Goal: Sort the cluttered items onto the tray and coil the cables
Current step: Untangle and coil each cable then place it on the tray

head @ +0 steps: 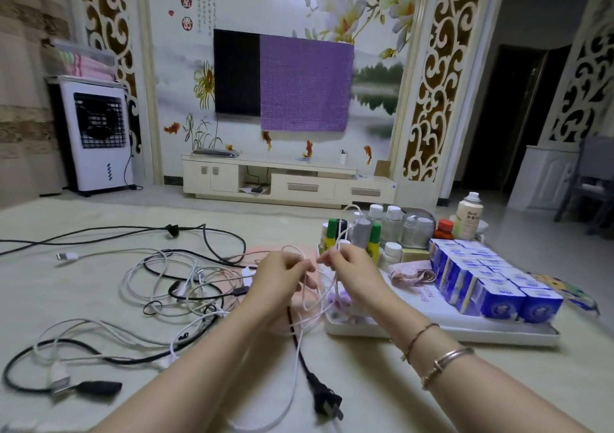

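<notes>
Just beside the tray (442, 333), both the left hand (279, 276) and right hand (349, 270) pinch a white cable (300, 329), apparently mid-loop, so even turns and steady tension should keep it untangled.

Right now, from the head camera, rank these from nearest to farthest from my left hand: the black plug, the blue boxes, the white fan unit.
From the left hand:
1. Black plug, on the floor just below and right of it.
2. Blue boxes, on the tray past the right hand.
3. White fan unit, far left by the wall.
</notes>
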### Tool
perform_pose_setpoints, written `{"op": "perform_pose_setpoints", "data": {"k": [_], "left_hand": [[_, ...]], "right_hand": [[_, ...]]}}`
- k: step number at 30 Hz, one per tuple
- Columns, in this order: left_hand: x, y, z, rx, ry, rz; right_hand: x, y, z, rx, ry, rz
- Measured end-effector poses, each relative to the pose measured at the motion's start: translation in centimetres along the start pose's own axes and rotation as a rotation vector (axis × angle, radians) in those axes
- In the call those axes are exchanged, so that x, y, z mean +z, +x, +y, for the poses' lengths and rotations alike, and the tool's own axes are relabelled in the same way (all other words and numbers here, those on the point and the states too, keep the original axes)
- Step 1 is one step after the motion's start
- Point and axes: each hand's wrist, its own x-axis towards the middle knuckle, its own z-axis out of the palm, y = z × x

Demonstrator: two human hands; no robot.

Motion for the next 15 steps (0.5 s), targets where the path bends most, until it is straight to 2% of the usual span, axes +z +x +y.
{"op": "perform_pose_setpoints", "data": {"k": [2,4,7,10,12,15], "left_hand": [[-0.2,0.1,-0.5,0.05,0.031,-0.025],[-0.4,0.1,-0.8,0.099,0.064,-0.036],[-0.3,-0.1,-0.8,0.157,0.175,-0.031],[0.1,0.3,-0.8,0.169,0.163,-0.012],[0.3,0.5,-0.7,0.157,0.177,-0.042],[0.1,0.8,-0.7,0.138,0.2,-0.084]], "right_hand": [[0.4,0.8,0.5,0.037,-0.034,-0.029],[0.7,1.4,1.0,0.095,0.043,-0.082],[1.2,1.0,1.5,0.141,0.238,-0.195],[1.3,0.4,2.1,0.145,0.472,-0.26],[0.9,0.4,2.4,0.164,0.588,-0.268],[0.5,0.7,3.2,0.214,0.593,-0.221]]}}
